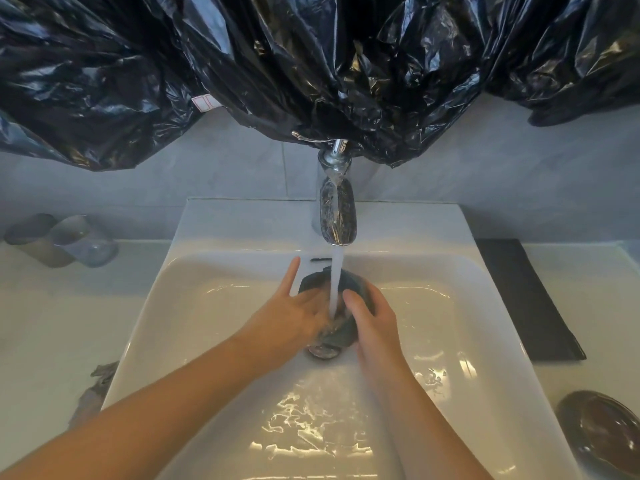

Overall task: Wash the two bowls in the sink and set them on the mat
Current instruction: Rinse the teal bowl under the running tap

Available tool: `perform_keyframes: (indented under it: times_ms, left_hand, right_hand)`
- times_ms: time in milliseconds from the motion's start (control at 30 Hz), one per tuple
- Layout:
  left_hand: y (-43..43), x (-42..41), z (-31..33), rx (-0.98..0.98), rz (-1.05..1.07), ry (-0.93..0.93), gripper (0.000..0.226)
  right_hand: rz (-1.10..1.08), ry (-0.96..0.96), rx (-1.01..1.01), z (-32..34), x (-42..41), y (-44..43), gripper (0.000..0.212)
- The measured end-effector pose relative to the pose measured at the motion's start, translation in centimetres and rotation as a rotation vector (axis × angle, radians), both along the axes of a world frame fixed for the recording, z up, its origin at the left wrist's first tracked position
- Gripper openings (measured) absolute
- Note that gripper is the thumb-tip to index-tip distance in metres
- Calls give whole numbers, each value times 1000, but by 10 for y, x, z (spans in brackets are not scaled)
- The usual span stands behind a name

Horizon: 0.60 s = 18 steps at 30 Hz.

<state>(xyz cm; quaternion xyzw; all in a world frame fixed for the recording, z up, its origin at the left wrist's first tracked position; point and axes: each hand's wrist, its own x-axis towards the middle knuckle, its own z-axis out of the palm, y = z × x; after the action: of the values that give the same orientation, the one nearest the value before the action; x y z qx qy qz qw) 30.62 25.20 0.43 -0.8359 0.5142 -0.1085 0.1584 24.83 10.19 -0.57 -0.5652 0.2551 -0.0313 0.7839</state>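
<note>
Right hand [372, 320]: grip closed around the right side of 1 dark grey-blue glazed bowl [349, 282], thumb over the near rim. Left hand [294, 311]: fingers spread wide and flat, palm pressed against the left side of the same bowl, index finger extended toward the rear wall of the basin. The bowl is held tilted, directly under the running water stream [336, 282], above the round metal drain [322, 351].

The stream falls from a chrome tap [336, 216] mounted at the rear centre of the white rectangular ceramic sink [242, 220]. Water pools and ripples in the near part of the basin.

A flat black rectangular mat [530, 299] lies on the pale bench [45, 323] just right of the sink. 1 dark brown glossy bowl [604, 431] stands on the bench near the mat's front end. 2 tumblers [69, 240] stand on the bench left of the sink. Crumpled black plastic sheeting [311, 64] hangs above the tap.
</note>
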Motion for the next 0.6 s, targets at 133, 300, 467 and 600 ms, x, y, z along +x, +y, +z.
perform_keyframes:
  times_ms: [133, 300, 467, 600]
  left_hand:
    - [-6, -21, 5, -78, 61, -28, 40]
    - [-12, -42, 3, -324, 271, 377, 20]
    - [-5, -45, 8, -515, 332, 687, 22]
    - [19, -6, 10, -161, 5, 232, 25]
  right_hand:
    - [-33, 21, -64, -1, 0, 1, 26]
    - [-2, -30, -118, 4, -3, 1, 29]
    - [-3, -37, -102, 4, -4, -3, 28]
    - [35, 17, -36, 3, -2, -5, 26]
